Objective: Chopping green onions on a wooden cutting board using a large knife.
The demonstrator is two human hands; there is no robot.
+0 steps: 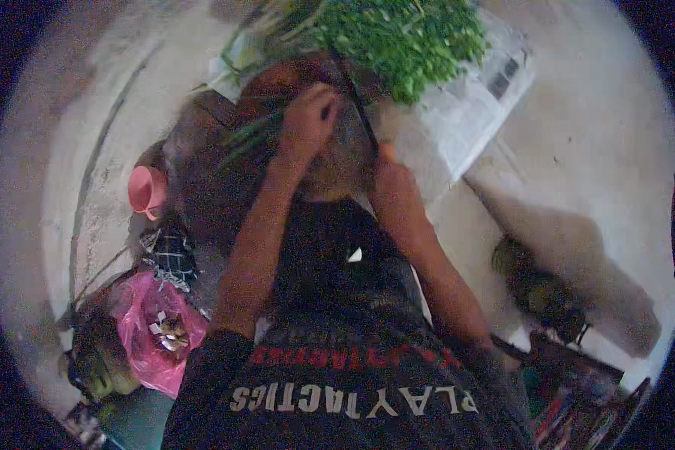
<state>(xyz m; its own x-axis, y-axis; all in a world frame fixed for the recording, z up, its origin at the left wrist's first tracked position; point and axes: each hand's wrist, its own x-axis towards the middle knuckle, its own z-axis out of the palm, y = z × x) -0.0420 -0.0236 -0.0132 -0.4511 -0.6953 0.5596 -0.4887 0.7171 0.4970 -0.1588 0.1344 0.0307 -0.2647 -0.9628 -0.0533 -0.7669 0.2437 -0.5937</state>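
Observation:
Over my lap, my left hand [310, 117] has its fingers curled around long green stalks [253, 135], which stick out to the left of it. Its fingertips are blurred. To the right, my right hand [395, 177] is closed on the lower end of a long, dark, knife-like tool [357, 104]. A patch of orange shows at this grip, perhaps the handle. The tool slants up and leftward, its far end close to a heap of leafy green herbs [410, 42]. A brownish surface [334, 174] lies between my wrists; I cannot tell what it is.
Under the herbs spreads a white plastic sheet or sack [472, 115]. On the left are a pink cup [146, 190], a dark checked cloth [169, 250] and a pink plastic bag [152, 360] with small items in it. Dark round objects [545, 298] sit on the right.

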